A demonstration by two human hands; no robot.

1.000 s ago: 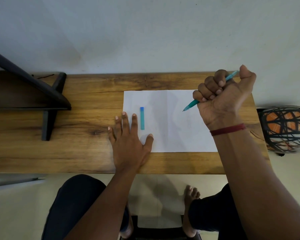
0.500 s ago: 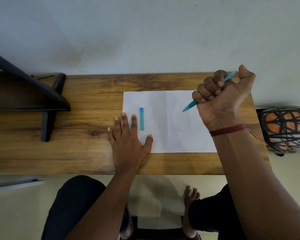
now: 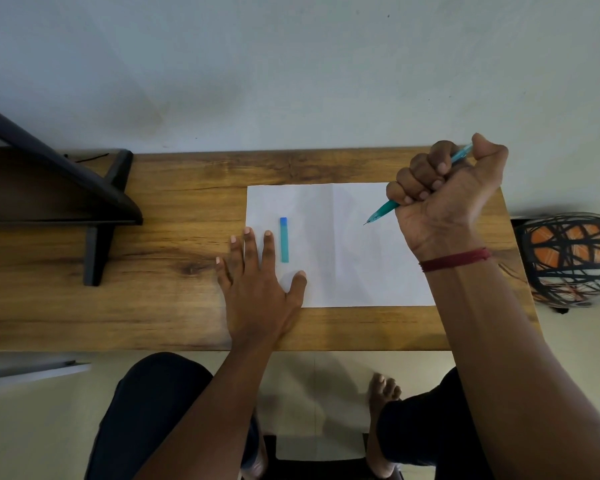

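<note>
Fingers [image 3: 269,249] of left hand [image 3: 257,292] straight, spread, flat on the near-left corner of the white paper sheet [image 3: 343,271], pinning it to the wooden table [image 3: 187,209]. Small teal bar with a blue end [image 3: 284,240], likely the cap, lies on the sheet just right of them, long axis near-far. Right hand [image 3: 444,202] fisted round the slim teal pen [image 3: 383,209], thumb over its back end. Versus a second ago: barely any shift, so I'd say writing not begun. Pen axis runs far-right to near-left, tip aimed at the sheet's right half; contact unclear.
</note>
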